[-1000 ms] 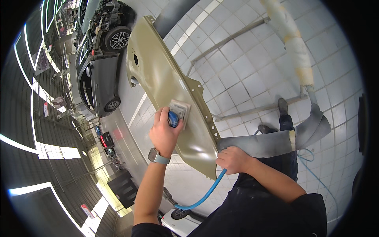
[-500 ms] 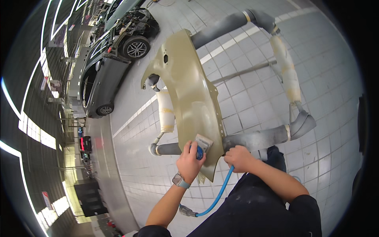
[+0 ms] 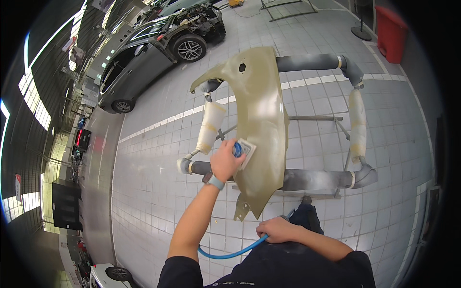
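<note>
A car fender (image 3: 261, 110) in olive-beige lies along a padded stand, with duller, paler patches on its surface. My left hand (image 3: 226, 161) is closed around the blue grip of a rectangular sanding block (image 3: 247, 152). The block sits tilted against the fender's left edge, below the wheel-arch curve. Its working face is hidden. Nearer my body, my right hand (image 3: 277, 230) is closed around a blue hose (image 3: 228, 256), apart from the fender's lower tip. The hose loops left below my left forearm; where it meets the block cannot be seen.
The stand's grey padded tube (image 3: 321, 180) reaches right of the fender, with a pale wrapped upright (image 3: 356, 125) beyond. A partly dismantled dark car (image 3: 153, 57) stands far left, a red bin (image 3: 390, 33) far right. My foot (image 3: 306, 200) is beside the stand's lower bar.
My left hand has brought the sanding block up and left along the fender to its edge. My right hand has drawn back from the fender with the hose. The view has shifted.
</note>
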The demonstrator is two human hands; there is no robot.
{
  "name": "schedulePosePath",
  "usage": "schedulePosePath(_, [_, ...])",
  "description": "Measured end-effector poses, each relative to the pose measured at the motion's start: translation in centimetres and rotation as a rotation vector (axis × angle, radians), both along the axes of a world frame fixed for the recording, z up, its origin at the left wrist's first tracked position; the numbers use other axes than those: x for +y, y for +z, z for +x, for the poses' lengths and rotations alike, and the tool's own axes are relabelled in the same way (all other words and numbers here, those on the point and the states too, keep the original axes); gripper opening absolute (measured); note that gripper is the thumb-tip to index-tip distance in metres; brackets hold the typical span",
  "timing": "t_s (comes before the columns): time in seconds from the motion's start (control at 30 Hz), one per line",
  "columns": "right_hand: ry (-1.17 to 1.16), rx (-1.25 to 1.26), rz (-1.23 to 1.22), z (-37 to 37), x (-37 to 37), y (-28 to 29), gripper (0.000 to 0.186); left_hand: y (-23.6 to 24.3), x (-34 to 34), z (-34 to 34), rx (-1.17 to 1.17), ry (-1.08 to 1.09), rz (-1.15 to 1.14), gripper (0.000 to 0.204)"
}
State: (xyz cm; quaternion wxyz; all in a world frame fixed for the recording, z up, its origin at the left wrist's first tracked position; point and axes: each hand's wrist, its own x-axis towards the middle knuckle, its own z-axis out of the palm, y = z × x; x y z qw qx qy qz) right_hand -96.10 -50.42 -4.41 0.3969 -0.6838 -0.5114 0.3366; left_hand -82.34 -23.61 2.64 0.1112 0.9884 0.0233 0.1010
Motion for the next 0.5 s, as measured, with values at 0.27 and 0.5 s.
schedulePosePath(0.27, [-0.279,0.158,0.023,-1.4,0.6,0.8,0.014,-1.4,6.0,-2.0,0.042,-0.049,-0.222,0.056])
schedulePosePath(0.5, [-0.733,0.188,-0.051,-8.0,4.7,0.4,0.027,-3.9,10.2,-6.3,-0.02,-0.133,-0.559,0.053])
